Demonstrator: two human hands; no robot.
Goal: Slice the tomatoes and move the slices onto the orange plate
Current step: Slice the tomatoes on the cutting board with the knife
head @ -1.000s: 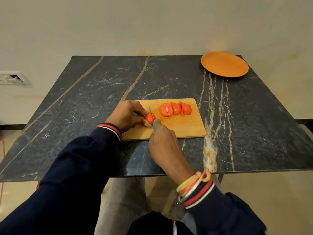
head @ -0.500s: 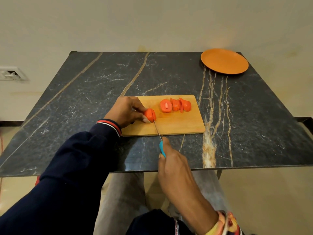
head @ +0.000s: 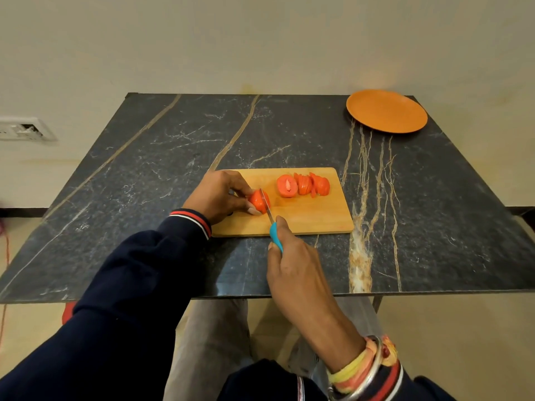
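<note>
Slicing step, mid-cut. Left hand [head: 220,195] pinching the uncut tomato [head: 258,201] on the near-left part of the cutting board [head: 312,219], fingertips curled over its top and near side. Right hand [head: 295,264] clenched round the teal handle of the knife [head: 269,213], just past the board's near edge, blade laid across the tomato's right end.

Best done with short sawing strokes, blade upright, left fingertips tucked back (very close to the steel here). Cut depth hard to read from this angle, probably partway.

Finished slices [head: 304,185] leaning in a row on the board's far-right part, apart from the blade. Orange plate [head: 386,114] with no slices yet, well beyond the board's far-right corner on the dark marble table [head: 162,157].

In the way: only the left fingertips beside the blade. Later transfer likely a long reach. Wall socket [head: 23,130] far left of the board, irrelevant.
</note>
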